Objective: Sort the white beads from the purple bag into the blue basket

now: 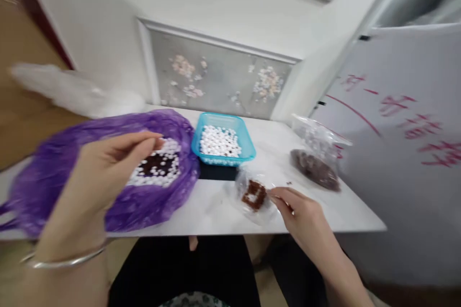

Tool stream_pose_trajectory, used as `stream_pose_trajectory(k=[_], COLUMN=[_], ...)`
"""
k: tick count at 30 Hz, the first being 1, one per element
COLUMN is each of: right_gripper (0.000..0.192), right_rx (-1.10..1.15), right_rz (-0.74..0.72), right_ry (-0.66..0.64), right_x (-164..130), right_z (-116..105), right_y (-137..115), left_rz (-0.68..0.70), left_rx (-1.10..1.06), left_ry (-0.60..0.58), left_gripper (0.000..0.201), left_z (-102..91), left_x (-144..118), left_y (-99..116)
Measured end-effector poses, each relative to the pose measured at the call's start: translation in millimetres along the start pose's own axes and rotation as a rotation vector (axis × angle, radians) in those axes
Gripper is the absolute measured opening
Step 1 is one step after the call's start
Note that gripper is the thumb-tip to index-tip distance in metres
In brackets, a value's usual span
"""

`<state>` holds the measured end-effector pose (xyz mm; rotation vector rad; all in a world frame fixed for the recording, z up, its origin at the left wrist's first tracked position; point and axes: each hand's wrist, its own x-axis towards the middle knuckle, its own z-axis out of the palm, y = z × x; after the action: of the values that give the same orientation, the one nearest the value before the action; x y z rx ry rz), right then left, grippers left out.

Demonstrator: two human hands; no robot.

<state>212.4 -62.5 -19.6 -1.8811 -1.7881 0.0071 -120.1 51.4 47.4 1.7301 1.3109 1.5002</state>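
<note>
Left hand, a thin bangle on its wrist, hovers over the open mouth of a purple plastic bag at the near left of the white table; its thumb and fingertips are drawn together in a pinch, though the blur hides whether anything small sits between them. Inside the bag lies a heap of small white beads around a dark patch. Right hand rests low at the near right edge of the table, fingers curled loosely and pointing left, their tips just touching a small clear bag that holds something reddish brown. Between the two bags and a little farther back stands a shallow blue basket full of more white beads, set on a dark block. Farther right lies a second clear bag with a dark brown mass in it. Beyond it, at the far right, stands a white board bearing red handwriting.
</note>
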Motion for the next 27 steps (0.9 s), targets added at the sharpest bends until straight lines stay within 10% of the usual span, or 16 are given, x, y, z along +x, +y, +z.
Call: stream_pose_trajectory(k=[5, 10, 17, 27], right_gripper=[0.027, 0.026, 0.019, 0.021], right_rx=[-0.159, -0.334, -0.318, -0.173], right_rz=[-0.157, -0.157, -0.143, -0.111], right_ry=[-0.141, -0.314, -0.283, -0.211], right_x=[21, 29, 25, 23], right_z=[39, 50, 52, 58], right_y=[-18, -19, -25, -23], left_rz=[-0.035, -0.034, -0.029, 0.022], left_rx=[0.157, 0.558, 0.656, 0.708], left_ry=[0.019, -0.241, -0.495, -0.559], left_gripper=[0.03, 0.03, 0.032, 0.031], left_z=[-15.8, -33.0, -5.9, 12.8], left_x=[8, 10, 7, 5], left_y=[-3, -24, -57, -41])
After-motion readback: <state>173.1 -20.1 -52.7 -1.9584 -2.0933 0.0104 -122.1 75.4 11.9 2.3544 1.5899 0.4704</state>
